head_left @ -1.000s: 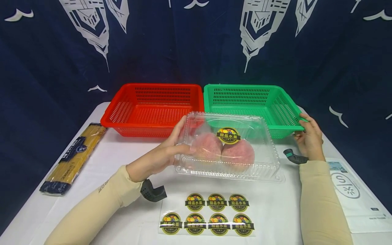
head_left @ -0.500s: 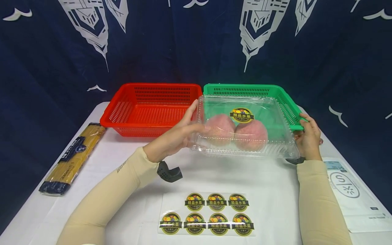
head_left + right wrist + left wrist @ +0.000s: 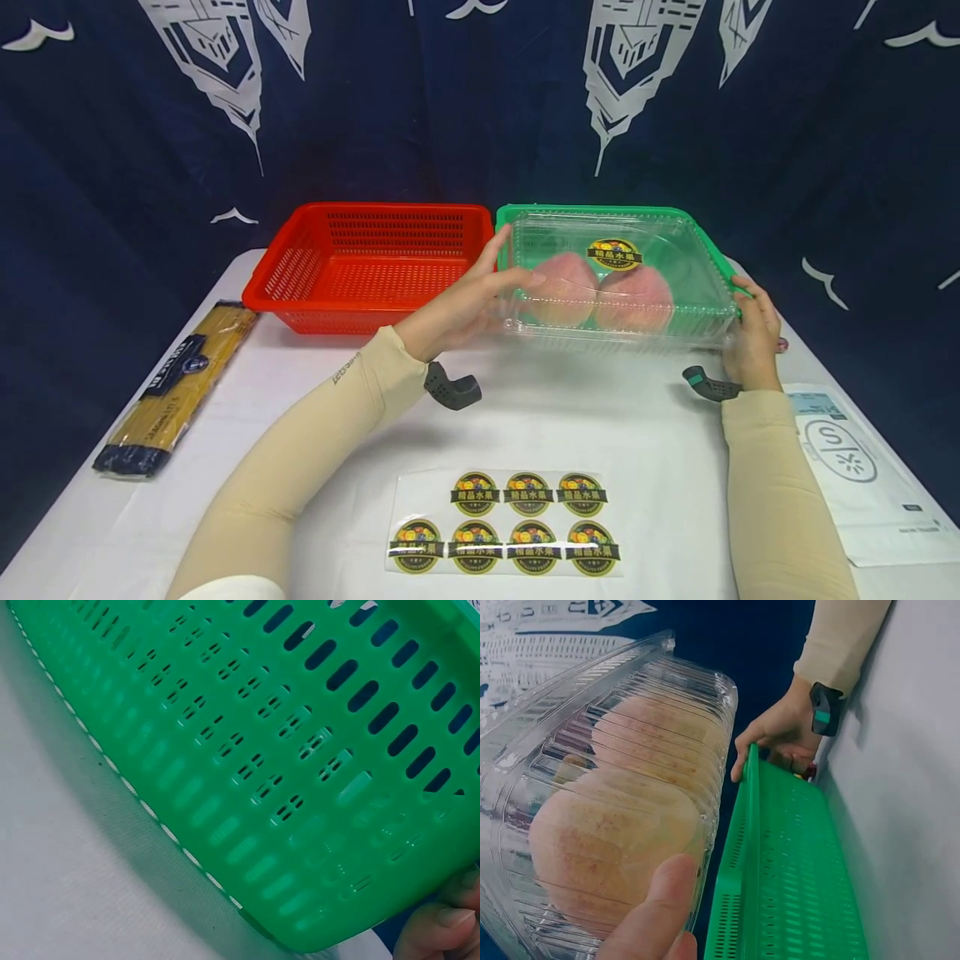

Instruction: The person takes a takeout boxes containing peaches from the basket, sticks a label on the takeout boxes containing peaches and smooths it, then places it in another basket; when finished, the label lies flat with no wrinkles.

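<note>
My left hand point(image 3: 468, 304) grips the left end of a clear plastic clamshell box point(image 3: 690, 250), its thumb on the near side. Inside lie two pink peaches point(image 3: 633, 298), and a round black-and-gold fruit sticker point(image 3: 614, 254) is on the lid. The box hangs over the green basket point(image 3: 611, 207) and covers most of its opening in the head view. In the left wrist view, the box point(image 3: 622, 787) is tilted above the basket's rim. At the basket's right front corner, my right hand point(image 3: 752, 337) holds the rim between thumb and fingers; the right wrist view shows its fingertips point(image 3: 442, 930) beside the basket wall.
A red basket point(image 3: 375, 321) stands directly left of the green one. Spaghetti in a packet point(image 3: 176, 387) lies at the table's left edge. Nearer the front is a sheet of round stickers point(image 3: 504, 523). A white printed bag point(image 3: 862, 483) lies on the right, partly behind the right sleeve.
My left hand has carried the box of peaches up, away and to the right, from in front of the baskets to over the green one. My right hand has stayed at the basket's corner.
</note>
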`<state>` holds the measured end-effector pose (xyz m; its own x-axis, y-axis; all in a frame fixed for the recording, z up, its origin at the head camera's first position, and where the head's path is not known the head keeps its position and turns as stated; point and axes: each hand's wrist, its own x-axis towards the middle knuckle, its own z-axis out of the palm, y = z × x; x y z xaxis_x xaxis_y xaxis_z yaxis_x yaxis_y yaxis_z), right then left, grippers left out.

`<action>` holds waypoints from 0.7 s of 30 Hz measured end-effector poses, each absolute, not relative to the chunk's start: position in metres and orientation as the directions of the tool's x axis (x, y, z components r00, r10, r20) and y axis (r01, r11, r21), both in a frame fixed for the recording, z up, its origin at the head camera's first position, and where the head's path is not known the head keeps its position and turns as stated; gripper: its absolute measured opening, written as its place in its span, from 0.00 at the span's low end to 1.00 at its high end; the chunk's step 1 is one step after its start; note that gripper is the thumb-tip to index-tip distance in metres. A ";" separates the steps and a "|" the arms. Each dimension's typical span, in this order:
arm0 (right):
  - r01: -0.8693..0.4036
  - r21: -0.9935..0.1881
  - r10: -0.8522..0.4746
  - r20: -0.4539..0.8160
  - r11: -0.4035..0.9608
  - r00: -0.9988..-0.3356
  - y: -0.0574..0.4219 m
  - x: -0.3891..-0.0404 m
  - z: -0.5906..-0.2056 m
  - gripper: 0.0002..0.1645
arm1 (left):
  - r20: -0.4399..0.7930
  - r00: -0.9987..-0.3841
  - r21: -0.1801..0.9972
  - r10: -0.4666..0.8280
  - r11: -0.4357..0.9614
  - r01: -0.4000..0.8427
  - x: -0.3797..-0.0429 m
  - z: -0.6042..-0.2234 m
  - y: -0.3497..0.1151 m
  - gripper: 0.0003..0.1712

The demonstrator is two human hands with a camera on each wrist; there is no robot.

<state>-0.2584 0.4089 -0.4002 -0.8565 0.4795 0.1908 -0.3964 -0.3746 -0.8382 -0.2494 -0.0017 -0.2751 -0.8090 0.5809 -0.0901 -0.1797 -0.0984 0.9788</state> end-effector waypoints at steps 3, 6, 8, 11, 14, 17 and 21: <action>-0.396 -0.834 0.457 0.200 -0.385 -0.866 0.409 -0.257 -0.401 0.15 | -0.082 -0.809 0.979 0.583 -0.107 -0.176 -0.256 -0.276 0.005 0.59; -0.386 -0.843 0.459 0.193 -0.376 -0.867 0.409 -0.255 -0.401 0.14 | -0.077 -0.817 0.973 0.572 -0.136 -0.186 -0.263 -0.277 0.012 0.57; -0.381 -0.850 0.467 0.188 -0.364 -0.864 0.409 -0.254 -0.401 0.12 | -0.080 -0.828 0.970 0.555 -0.149 -0.194 -0.267 -0.278 0.018 0.57; -0.378 -0.865 0.472 0.195 -0.331 -0.860 0.408 -0.252 -0.401 0.12 | -0.085 -0.847 0.964 0.525 -0.172 -0.204 -0.274 -0.278 0.025 0.57; -0.377 -0.876 0.481 0.202 -0.301 -0.853 0.407 -0.251 -0.401 0.14 | -0.088 -0.860 0.961 0.502 -0.184 -0.206 -0.280 -0.280 0.031 0.58; -0.373 -0.884 0.490 0.201 -0.283 -0.848 0.407 -0.252 -0.401 0.14 | -0.089 -0.870 0.959 0.485 -0.193 -0.206 -0.286 -0.283 0.036 0.57; -0.374 -0.885 0.489 0.205 -0.277 -0.848 0.407 -0.252 -0.401 0.14 | -0.094 -0.882 0.959 0.463 -0.194 -0.204 -0.293 -0.285 0.043 0.55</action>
